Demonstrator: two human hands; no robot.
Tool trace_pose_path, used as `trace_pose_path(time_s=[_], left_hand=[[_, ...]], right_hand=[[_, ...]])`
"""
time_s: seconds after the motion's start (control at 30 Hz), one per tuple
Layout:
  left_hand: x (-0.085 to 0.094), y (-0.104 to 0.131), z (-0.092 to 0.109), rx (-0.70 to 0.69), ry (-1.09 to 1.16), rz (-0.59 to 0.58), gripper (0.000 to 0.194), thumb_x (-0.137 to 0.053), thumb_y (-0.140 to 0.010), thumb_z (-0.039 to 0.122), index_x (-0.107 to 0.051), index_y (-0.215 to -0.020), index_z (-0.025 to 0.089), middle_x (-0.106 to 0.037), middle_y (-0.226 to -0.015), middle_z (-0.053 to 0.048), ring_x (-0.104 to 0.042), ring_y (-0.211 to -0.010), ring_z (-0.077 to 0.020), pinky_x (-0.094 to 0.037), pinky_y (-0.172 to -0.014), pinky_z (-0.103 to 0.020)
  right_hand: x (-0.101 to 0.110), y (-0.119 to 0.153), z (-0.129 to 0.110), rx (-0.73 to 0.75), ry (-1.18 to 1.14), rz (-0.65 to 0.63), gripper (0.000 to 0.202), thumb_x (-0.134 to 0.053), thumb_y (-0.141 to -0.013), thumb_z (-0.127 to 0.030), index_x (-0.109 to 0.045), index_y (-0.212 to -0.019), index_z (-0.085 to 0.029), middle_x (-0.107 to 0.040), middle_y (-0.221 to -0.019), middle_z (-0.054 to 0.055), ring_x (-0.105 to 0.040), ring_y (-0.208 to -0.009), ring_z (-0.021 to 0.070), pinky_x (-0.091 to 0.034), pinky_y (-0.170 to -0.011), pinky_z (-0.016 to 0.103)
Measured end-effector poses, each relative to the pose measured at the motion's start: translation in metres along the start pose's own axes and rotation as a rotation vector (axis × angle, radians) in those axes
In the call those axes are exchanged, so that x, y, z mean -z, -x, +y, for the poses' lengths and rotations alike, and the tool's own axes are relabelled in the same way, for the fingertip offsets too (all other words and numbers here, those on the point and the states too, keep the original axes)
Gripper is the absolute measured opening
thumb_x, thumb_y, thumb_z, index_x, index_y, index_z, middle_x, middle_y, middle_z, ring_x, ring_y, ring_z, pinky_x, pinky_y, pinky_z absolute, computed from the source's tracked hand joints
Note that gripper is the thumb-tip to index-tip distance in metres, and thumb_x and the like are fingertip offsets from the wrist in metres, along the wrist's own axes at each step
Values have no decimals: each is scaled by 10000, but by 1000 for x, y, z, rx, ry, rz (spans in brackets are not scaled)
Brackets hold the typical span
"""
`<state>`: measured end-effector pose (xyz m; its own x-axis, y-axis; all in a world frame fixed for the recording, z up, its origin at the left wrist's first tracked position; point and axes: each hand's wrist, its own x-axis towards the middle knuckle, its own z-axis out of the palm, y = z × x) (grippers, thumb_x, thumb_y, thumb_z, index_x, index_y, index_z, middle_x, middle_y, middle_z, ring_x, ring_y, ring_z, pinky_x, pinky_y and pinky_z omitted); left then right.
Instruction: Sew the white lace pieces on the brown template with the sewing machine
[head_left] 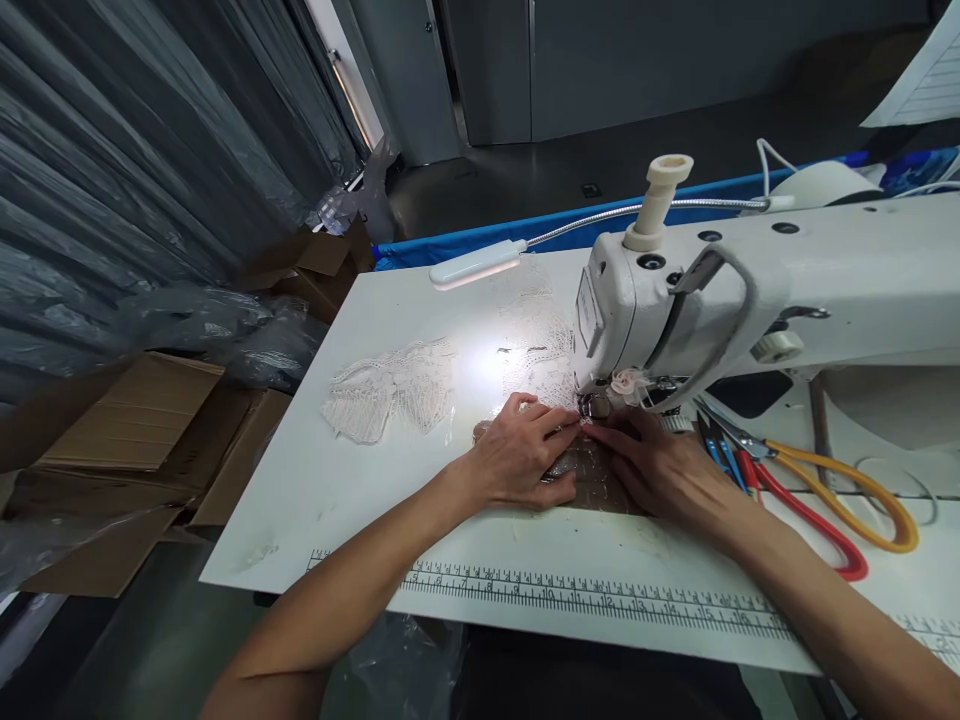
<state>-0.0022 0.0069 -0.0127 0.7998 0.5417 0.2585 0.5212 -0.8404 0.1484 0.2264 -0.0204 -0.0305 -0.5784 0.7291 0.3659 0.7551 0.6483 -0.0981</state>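
Left hand (521,455) and right hand (660,462) nearly meet atop brown material (596,485), probably keeping it flat; can't tell if pinching tbh.

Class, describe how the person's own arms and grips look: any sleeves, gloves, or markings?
The left grip and right grip are ungloved human hands. The left forearm and right forearm narrow toward the wrists; no sleeve, watch or bracelet shows on either, nor any cable or clear marking. Some fingertips are hidden.
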Motion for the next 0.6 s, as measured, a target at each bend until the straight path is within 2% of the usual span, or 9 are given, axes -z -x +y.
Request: trace_pose_path(time_s=[0.23,0.37,0.5,0.6], left_hand=[[2,-2,0,20,-18,-29,494,-480,-871,420,-571,-1258,127,-561,-1340,-135,-579,-1130,-286,-333,-1064,-516],[3,-4,-1,27,-34,-46,507,-462,-883,435,-558,-1269,121,-546,-1355,-144,-550,-1171,-296,-337,-1053,-525],[3,-5,-1,36,-53,-56,533,-464,-879,458,-552,-1275,113,-546,-1341,-144,-554,-1145,-298,-346,-1040,-534],[4,-6,-2,53,-60,-61,559,-490,-866,482,-537,-1300,133,-564,-1306,-140,-562,-1119,-308,-350,-1026,-551]], right_hand=[[-6,1,-5,-46,77,-70,435,-353,-932,-173,-578,-1304,-164,-626,-1080,194,-574,-958,328,-446,-684,379],[-5,0,-9,-73,142,-82,444,-389,-901,-143,-590,-1295,-189,-624,-1110,184,-576,-964,352,-441,-712,420],[0,1,-5,-83,2,-54,426,-373,-939,-182,-587,-1308,-187,-609,-1153,181,-590,-986,333,-484,-774,452],[8,3,6,-156,-202,1,375,-375,-965,-248,-628,-1233,-182,-612,-1125,158,-621,-957,282,-523,-796,402]])
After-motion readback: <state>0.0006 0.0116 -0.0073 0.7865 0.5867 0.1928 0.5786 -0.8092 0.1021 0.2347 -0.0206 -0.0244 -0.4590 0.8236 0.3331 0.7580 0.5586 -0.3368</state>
